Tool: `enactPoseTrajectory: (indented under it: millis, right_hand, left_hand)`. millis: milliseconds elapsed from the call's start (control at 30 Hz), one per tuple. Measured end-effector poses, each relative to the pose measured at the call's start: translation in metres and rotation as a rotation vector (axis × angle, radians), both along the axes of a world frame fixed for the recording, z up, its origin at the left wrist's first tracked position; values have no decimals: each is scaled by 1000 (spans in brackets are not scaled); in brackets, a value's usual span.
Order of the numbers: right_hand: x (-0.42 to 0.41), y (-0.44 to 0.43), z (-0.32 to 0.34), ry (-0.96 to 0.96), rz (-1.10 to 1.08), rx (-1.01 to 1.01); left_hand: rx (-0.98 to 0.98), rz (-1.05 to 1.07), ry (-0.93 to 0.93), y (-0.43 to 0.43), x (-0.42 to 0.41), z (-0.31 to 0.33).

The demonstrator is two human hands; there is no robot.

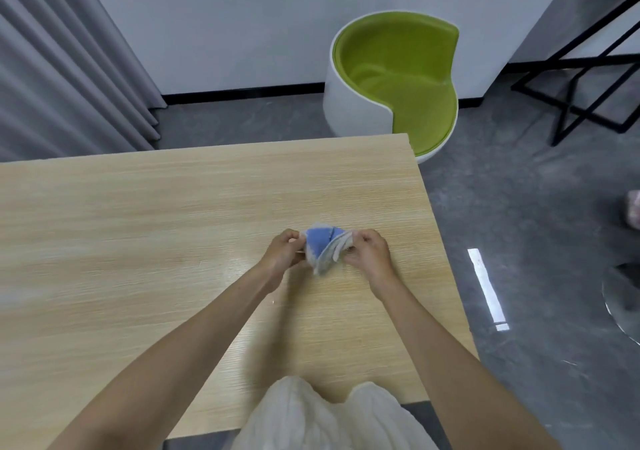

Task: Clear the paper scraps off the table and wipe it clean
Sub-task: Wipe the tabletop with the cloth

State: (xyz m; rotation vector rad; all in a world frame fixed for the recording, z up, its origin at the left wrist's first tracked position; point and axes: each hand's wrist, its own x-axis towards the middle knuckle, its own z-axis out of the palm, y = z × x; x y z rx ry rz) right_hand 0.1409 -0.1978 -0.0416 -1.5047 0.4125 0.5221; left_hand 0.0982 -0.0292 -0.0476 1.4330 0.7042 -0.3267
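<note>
Fingers of the left hand and the right hand curl around opposite ends of a blue-and-white cleaning cloth, pinching it bunched between them over the light wood-grain table, near its right edge. Judging by the grip, the person is folding or gathering the cloth for the wipe. Done well, that means flattening it into a neat pad with a clean face down. The pad is then pressed flat and worked in overlapping strokes from the far edge toward the body, so nothing is pushed back across wiped wood.

Beyond the bare forearms, a white garment drapes at the near edge. A green-and-white tub chair stands on the grey floor past the far corner. Grey curtains hang at left, and a black metal frame stands at right.

Whether the cloth touches the tabletop cannot be told; its underside and the fingertips tucked behind it are hidden. The table's left stretch runs out of frame, so any paper scraps there go unseen. A pinkish object at the right border is too cropped to name.
</note>
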Motion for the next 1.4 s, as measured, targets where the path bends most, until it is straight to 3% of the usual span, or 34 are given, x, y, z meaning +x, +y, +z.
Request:
enactPoseTrajectory:
  millis: [133, 233, 300, 467, 567, 700, 833, 1067, 1267, 1400]
  right_hand:
    - [-2, -5, 15, 130, -48, 239]
    - [-8, 0, 21, 89, 130, 153]
    - [-8, 6, 27, 40, 104, 89]
    - [0, -2, 42, -19, 89, -46]
    - [1, -8, 50, -55, 142, -158]
    - [1, -9, 55, -32, 6, -77]
    - [0, -15, 65, -24, -162, 25]
    - [18, -15, 108, -76, -37, 23]
    - [36, 5, 128, -226, 4, -147]
    - [40, 4, 129, -285, 7, -210]
  left_hand:
    - [17, 11, -36, 12, -1, 15]
    - [-33, -38, -60, 21, -1, 32]
    - [0, -42, -73, 31, 1, 43]
    - [202, 133, -135, 64, 8, 62]
    - [401, 104, -203, 76, 10, 70]
    - [599, 14, -277, 86, 9, 76]
    - [732, -63, -216, 85, 8, 80]
    - [533, -248, -227, 47, 28, 92]
    - [180, -696, -216, -16, 24, 124]
    - [287, -539, -367, -41, 25, 112]
